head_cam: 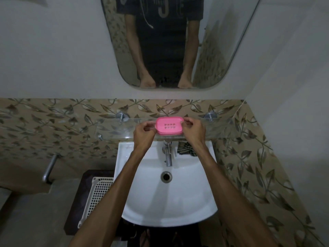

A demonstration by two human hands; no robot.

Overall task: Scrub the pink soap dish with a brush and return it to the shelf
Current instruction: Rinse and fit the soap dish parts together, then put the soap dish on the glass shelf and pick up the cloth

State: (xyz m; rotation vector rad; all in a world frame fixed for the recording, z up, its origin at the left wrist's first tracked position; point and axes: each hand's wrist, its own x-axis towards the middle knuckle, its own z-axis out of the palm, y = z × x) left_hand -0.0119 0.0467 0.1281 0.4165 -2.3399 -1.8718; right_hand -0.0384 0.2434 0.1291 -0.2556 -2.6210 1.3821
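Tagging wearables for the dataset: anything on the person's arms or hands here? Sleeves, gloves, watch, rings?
Both forearms are bare up to the frame edge. The left hand and right hand show no gloves, watch or bands; rings are too small to rule out. The mirror shows a dark short-sleeved shirt with pale lettering.

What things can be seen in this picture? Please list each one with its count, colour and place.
soap dish: one, pink, on the glass shelf, held at both ends
glass shelf: one, clear, on the tiled wall above the sink
sink: one, white, below the shelf
tap: one, metal, at the sink's back edge
cloth: one, dark striped, on the sink's rim right of the tap
basket: one, white, left of the sink
mirror: one, above the tiles
left hand: fingers on the dish's left end
right hand: fingers on its right end
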